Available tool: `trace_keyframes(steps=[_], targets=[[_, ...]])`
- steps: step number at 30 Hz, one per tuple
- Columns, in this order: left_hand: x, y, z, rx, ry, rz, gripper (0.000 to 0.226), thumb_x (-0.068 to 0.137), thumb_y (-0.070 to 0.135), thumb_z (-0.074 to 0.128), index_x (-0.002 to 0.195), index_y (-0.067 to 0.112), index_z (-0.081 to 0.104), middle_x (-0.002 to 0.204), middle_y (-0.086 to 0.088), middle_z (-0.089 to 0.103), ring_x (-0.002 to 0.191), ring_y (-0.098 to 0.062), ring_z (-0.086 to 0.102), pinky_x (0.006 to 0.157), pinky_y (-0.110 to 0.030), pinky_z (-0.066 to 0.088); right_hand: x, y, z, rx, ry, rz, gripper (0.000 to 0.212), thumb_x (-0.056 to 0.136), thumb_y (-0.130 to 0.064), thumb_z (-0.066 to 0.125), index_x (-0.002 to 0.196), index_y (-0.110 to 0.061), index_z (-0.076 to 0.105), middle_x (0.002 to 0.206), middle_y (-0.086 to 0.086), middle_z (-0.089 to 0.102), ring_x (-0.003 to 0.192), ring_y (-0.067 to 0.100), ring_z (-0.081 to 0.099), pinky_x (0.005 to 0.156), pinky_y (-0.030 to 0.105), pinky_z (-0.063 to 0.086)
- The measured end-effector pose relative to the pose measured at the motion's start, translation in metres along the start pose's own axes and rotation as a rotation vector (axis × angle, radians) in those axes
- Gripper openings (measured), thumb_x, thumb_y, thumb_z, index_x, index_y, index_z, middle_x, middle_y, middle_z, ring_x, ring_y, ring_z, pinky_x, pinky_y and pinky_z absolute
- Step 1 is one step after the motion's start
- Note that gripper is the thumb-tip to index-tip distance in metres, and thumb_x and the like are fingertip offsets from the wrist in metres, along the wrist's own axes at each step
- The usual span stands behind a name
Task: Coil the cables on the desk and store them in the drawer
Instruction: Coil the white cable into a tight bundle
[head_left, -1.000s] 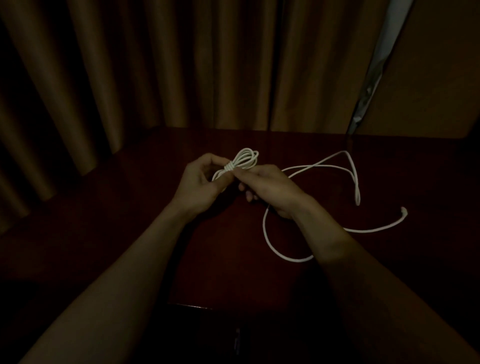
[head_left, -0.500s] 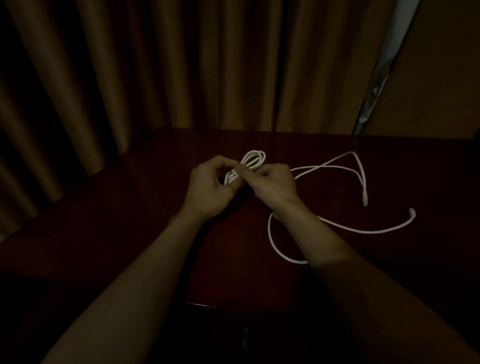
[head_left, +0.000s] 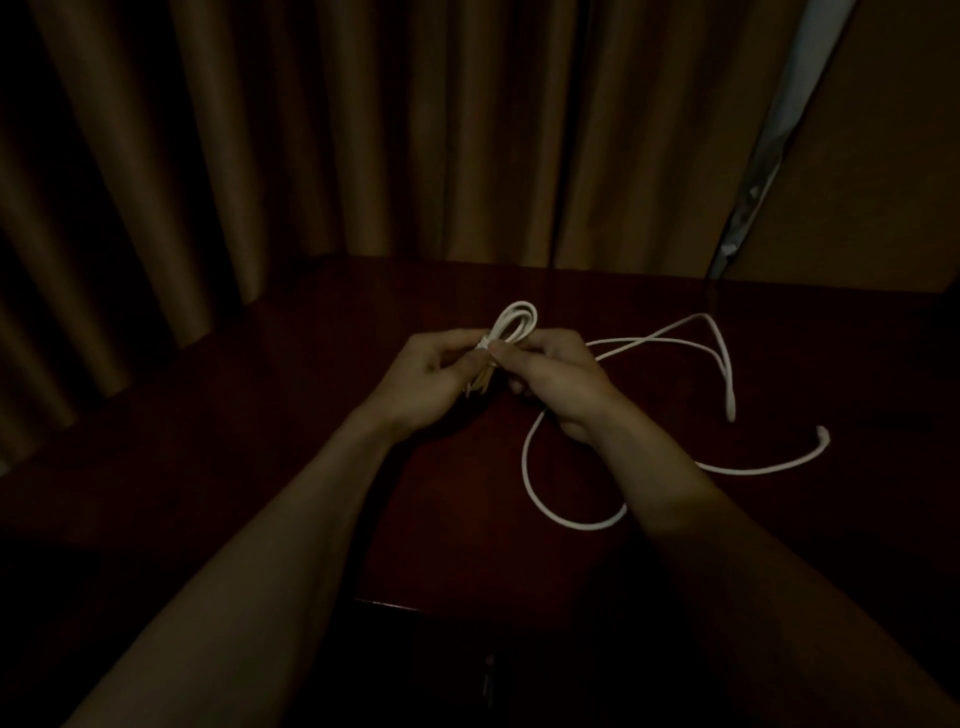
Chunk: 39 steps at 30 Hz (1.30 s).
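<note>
Just above the middle of the frame, the left grip (head_left: 426, 379) and the right grip (head_left: 556, 376) meet on a small white coiled cable (head_left: 515, 321). The left grip has its fingers curled round the lower part of the bundle, and a few pale strands show beneath its palm. The right grip pinches the bundle at its wrapped waist between thumb and forefinger, its other fingers folded below. A rounded loop of several strands stands out above the two grips, towards the top of the frame.

To the right of the right grip a loose white cable (head_left: 670, 341) lies on the dark reddish surface (head_left: 291, 467). It runs out to a sharp bend in the right half of the frame, and one end lies just below that bend. Another stretch curves in a wide loop below the right wrist, passes under the forearm and ends further right. Whether it joins the bundle is hidden by the hand.

Both bare forearms reach in from the bottom corners. Brown pleated curtains (head_left: 363, 135) fill the top and left of the frame, with a pale strip (head_left: 795, 88) at upper right.
</note>
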<state>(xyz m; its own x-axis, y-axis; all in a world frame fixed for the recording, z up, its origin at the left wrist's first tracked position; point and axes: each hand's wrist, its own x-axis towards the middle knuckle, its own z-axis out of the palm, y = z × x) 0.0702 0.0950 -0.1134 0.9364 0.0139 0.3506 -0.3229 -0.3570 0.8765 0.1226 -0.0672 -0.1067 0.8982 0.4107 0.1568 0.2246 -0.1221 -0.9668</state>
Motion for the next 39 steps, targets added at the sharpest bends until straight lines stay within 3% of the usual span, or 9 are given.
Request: trace_keyframes(steps=[5,9,14,19,23,26,30,35,39], targets=[[-0.0007,-0.0027,0.0029,0.056,0.096,0.053,0.025,0.102,0.016,0.065,0.107,0.039,0.073,0.105,-0.008,0.079,0.102,-0.026,0.074,0.09,-0.043,0.059,0.0049,0.0014,0.0027,-0.143,0.06,0.034,0.041,0.101,-0.035,0.063,0.094,0.004,0.073,0.068,0.006,0.067,0.058,0.004,0.062,0.065,0.026,0.048],[-0.001,-0.0037,0.0004,0.139,0.173,0.038,0.021,0.098,0.015,0.071,0.11,0.032,0.073,0.107,0.014,0.076,0.102,0.0,0.071,0.094,-0.034,0.06,0.0053,0.0017,0.0044,-0.218,0.064,0.025,0.045,0.101,-0.038,0.063,0.092,0.005,0.072,0.076,0.013,0.072,0.06,0.009,0.064,0.071,0.032,0.053],[-0.0018,-0.0062,0.0007,0.243,0.208,0.055,0.02,0.088,0.02,0.081,0.105,0.025,0.071,0.097,0.01,0.076,0.09,-0.002,0.073,0.08,-0.038,0.062,0.0045,0.0022,0.0031,-0.103,-0.001,0.023,0.041,0.097,-0.043,0.069,0.102,-0.003,0.077,0.097,0.021,0.076,0.073,0.022,0.067,0.072,0.037,0.055],[-0.0015,-0.0092,0.0017,0.231,0.175,0.055,0.027,0.086,0.025,0.081,0.106,0.024,0.063,0.092,0.004,0.074,0.078,-0.012,0.074,0.07,-0.052,0.062,0.0022,0.0011,0.0049,-0.06,0.017,0.003,0.025,0.1,-0.029,0.067,0.098,-0.006,0.076,0.065,0.01,0.062,0.05,0.005,0.053,0.054,0.024,0.044],[-0.0015,-0.0048,0.0011,0.181,0.015,-0.011,0.054,0.084,0.047,0.071,0.134,0.029,0.06,0.119,0.011,0.071,0.106,-0.004,0.07,0.092,-0.039,0.059,0.0002,0.0003,0.0011,0.017,-0.067,-0.008,0.018,0.102,-0.021,0.063,0.103,-0.008,0.074,0.074,0.008,0.065,0.051,0.003,0.051,0.054,0.019,0.043],[-0.0009,-0.002,0.0028,0.104,-0.061,0.015,0.034,0.099,0.023,0.062,0.133,0.022,0.068,0.108,0.008,0.076,0.099,-0.009,0.072,0.085,-0.029,0.054,-0.0001,0.0005,-0.0028,0.008,-0.082,-0.024,0.014,0.103,-0.02,0.062,0.101,-0.013,0.074,0.074,0.007,0.065,0.055,0.005,0.054,0.055,0.017,0.044],[-0.0021,0.0002,0.0019,0.076,-0.035,0.035,0.034,0.106,0.012,0.056,0.136,0.021,0.067,0.11,0.009,0.077,0.105,-0.008,0.072,0.09,-0.025,0.055,0.004,0.0019,0.0002,0.045,-0.019,0.016,0.009,0.1,-0.02,0.066,0.096,-0.018,0.073,0.062,-0.009,0.068,0.057,0.004,0.059,0.055,0.016,0.045],[-0.0025,-0.0027,0.0044,0.142,0.082,0.071,0.027,0.1,0.015,0.066,0.122,0.032,0.072,0.115,0.01,0.077,0.112,-0.005,0.071,0.101,-0.04,0.057,0.0068,-0.0006,-0.0024,0.054,0.007,0.105,0.023,0.098,-0.026,0.07,0.096,-0.003,0.069,0.078,0.002,0.07,0.064,0.007,0.066,0.06,0.018,0.049],[-0.0031,-0.0024,0.0029,0.165,0.203,0.041,0.031,0.089,0.02,0.082,0.12,0.02,0.075,0.109,0.01,0.077,0.103,0.001,0.071,0.094,-0.031,0.059,0.0029,-0.0034,-0.0008,-0.005,-0.035,0.075,0.022,0.099,-0.028,0.068,0.091,-0.008,0.071,0.076,0.0,0.07,0.059,0.006,0.063,0.057,0.017,0.048]])
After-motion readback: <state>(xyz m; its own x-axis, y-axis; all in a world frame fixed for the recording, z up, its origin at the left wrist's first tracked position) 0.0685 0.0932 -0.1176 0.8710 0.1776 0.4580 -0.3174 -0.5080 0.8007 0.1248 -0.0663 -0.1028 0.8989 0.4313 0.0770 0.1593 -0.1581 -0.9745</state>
